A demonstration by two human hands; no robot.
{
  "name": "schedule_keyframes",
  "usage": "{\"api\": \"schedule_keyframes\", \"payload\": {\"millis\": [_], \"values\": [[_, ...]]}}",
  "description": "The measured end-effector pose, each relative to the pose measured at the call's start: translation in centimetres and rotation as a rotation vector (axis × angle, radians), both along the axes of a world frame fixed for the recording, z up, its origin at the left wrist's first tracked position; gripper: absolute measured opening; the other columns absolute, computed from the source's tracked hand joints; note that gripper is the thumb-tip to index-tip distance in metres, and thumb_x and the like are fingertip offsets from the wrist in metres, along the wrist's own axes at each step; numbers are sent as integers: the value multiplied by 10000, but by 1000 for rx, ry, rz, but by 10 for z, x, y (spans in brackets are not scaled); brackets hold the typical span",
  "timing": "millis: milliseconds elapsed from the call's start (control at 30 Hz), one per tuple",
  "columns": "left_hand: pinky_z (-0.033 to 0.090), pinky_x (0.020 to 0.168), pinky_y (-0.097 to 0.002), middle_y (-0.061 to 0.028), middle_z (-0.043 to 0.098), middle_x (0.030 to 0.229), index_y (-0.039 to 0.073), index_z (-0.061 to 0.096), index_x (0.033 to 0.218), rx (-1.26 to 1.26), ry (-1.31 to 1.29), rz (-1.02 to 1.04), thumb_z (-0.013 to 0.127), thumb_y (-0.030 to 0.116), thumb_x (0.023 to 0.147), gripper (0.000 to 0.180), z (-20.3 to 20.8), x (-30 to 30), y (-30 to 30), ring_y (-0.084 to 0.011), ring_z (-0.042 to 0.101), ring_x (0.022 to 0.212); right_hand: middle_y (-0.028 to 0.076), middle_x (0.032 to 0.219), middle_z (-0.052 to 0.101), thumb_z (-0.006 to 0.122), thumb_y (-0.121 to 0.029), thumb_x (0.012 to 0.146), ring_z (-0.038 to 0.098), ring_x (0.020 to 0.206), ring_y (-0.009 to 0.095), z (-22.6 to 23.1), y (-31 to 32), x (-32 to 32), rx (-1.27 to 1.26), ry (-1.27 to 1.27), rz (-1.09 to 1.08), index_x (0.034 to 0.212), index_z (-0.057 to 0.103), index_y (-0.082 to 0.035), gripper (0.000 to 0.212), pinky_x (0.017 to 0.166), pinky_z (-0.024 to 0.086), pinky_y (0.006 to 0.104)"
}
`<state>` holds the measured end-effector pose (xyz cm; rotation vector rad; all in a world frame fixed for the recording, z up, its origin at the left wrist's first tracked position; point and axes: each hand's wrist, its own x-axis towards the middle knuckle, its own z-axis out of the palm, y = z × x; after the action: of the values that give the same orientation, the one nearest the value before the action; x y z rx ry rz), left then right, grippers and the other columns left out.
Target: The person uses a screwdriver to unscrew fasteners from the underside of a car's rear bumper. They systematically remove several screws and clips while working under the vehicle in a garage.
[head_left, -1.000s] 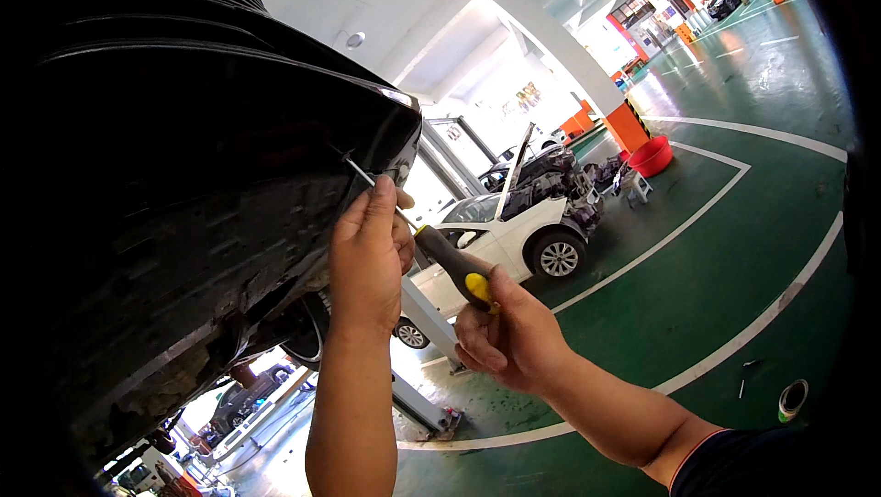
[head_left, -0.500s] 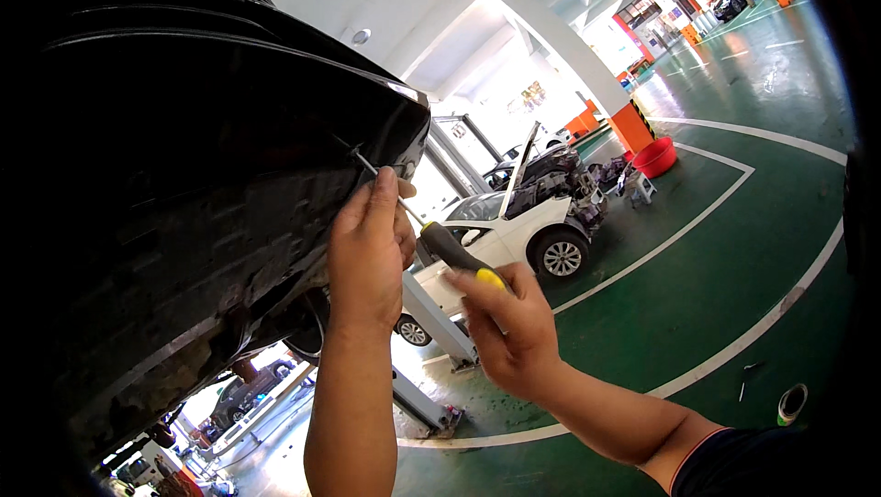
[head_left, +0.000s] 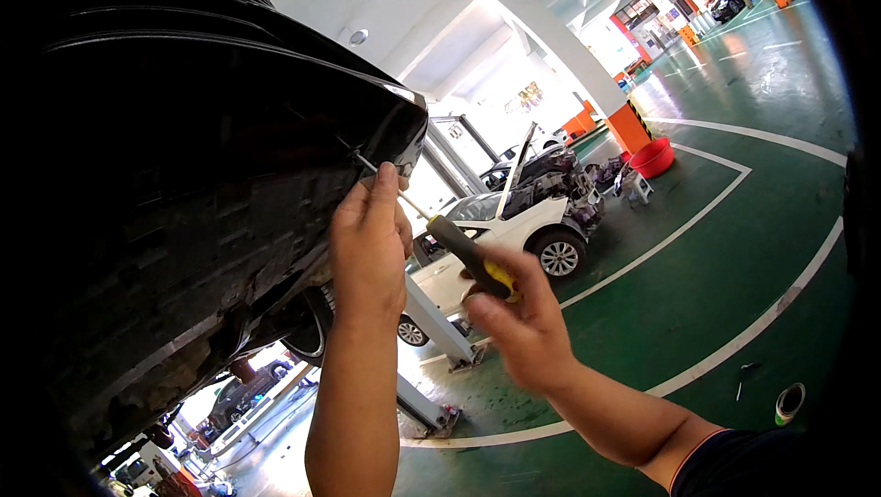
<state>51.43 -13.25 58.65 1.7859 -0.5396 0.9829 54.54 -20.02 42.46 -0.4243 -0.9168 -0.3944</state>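
A screwdriver (head_left: 455, 242) with a black and yellow handle slants up to the left under the dark front end of a raised car (head_left: 229, 84). Its tip reaches the shadowed underside near the bumper's corner; the fastener there is too dark to make out. My left hand (head_left: 370, 226) is closed round the metal shaft, close below the bodywork. At the handle's yellow butt end, my right hand (head_left: 523, 313) has its fingers curled against the grip, slightly smeared by motion.
Beyond my hands stands a white car (head_left: 514, 231) with its front stripped. A grey lift post (head_left: 436, 318) rises behind my left wrist. Farther off are a red tub (head_left: 652, 157) and a white and orange pillar (head_left: 629, 125). A can (head_left: 790, 402) sits on the green floor.
My right hand has shifted slightly down and right and turned about the handle's end. The handle has also moved a little down and right. My left hand stays on the shaft.
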Motion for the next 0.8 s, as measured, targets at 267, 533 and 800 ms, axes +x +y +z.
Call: {"api": "schedule_keyframes", "payload": {"millis": [267, 533, 800], "values": [[202, 449, -221, 85, 362, 565, 36, 654, 973, -4, -15, 84, 642, 293, 1040, 266, 2, -6, 0, -19, 309, 473, 113, 1068, 603, 611, 3, 999, 569, 887, 160, -1, -9, 10, -80, -208, -768, 1436, 503, -85, 459, 768, 470, 261], [193, 441, -207, 89, 369, 560, 40, 663, 980, 10, 25, -44, 696, 305, 1007, 268, 6, -7, 5, -16, 303, 454, 116, 1093, 596, 588, -114, 1047, 600, 855, 139, -10, -25, 2, -79, 62, 615, 1475, 464, -55, 449, 690, 504, 294], [206, 434, -205, 84, 359, 554, 23, 666, 990, -23, 67, 36, 697, 298, 1007, 277, 8, -9, 5, -25, 309, 438, 155, 1021, 621, 529, -258, 1083, 579, 767, 146, 7, -15, -16, 22, 131, 383, 1510, 391, -78, 483, 672, 489, 275]]}}
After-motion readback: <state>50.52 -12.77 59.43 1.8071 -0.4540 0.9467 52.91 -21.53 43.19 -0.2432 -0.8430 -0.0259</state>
